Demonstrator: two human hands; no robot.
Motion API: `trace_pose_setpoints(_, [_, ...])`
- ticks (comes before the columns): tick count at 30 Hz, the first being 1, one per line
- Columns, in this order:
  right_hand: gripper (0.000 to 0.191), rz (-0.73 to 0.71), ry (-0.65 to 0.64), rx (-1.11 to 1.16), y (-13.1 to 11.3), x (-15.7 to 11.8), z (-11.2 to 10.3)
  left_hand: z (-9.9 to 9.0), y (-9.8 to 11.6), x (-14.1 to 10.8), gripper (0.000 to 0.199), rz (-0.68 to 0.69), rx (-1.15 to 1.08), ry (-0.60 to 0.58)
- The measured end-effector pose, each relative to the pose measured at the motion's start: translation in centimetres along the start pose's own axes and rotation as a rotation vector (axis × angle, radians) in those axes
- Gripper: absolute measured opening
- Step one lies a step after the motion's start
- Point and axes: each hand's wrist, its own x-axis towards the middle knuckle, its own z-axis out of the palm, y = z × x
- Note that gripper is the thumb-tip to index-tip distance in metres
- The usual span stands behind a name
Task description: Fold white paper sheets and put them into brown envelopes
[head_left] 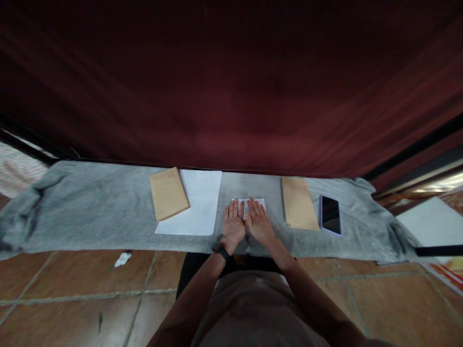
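A small white piece of paper [258,200] lies on the grey cloth, mostly covered by my two hands. My left hand [233,225], with a dark band on its wrist, rests at the paper's left part, fingers stretched out. Beside it, my right hand [259,225] lies flat over the right part of the paper, its fingers extended too. The hands are close together, and neither is wrapped round anything. What lies beneath the palms is hidden.
Grey cloth [97,207] covers a long narrow surface. To the left, brown envelopes [169,193] overlap white paper sheets [202,205]. On the right are another brown envelope [300,203] and a phone [330,215]. A dark red curtain [231,106] hangs behind; crumpled white paper [123,259] lies on the tiled floor.
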Motion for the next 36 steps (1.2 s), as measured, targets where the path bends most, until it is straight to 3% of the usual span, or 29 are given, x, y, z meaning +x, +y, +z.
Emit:
trace_pose_setpoints(4, [0.053,-0.047,-0.058,-0.003,-0.5,0.2,0.6,0.0,-0.1,0.0,0.058,-0.006,0.011,-0.019])
trace_pose_setpoints(12, [0.054,0.030,0.023,-0.087,2.5,-0.8,1.1,0.3,-0.5,-0.1,0.063,0.019,0.010,0.052])
trace_pose_setpoints(19, [0.056,0.060,0.109,-0.131,3.7,-1.5,0.9,0.3,-1.7,-0.6,0.060,-0.016,-0.030,0.092])
trace_pose_setpoints(22, [0.056,0.057,0.132,-0.146,3.7,-1.7,0.9,0.0,-1.9,-1.0,0.059,-0.071,-0.048,0.145])
trace_pose_setpoints(25, [0.056,0.058,0.122,-0.150,3.6,-1.7,0.9,-0.1,-0.7,-1.6,0.060,-0.108,-0.054,0.233])
trace_pose_setpoints(31, [0.055,0.056,0.066,-0.144,3.8,-1.8,0.7,0.6,3.4,-3.4,0.058,0.206,-0.139,0.182])
trace_pose_setpoints(36, [0.058,0.030,0.033,-0.158,3.8,-1.8,0.3,0.5,2.4,-3.9,0.061,0.263,-0.104,0.096])
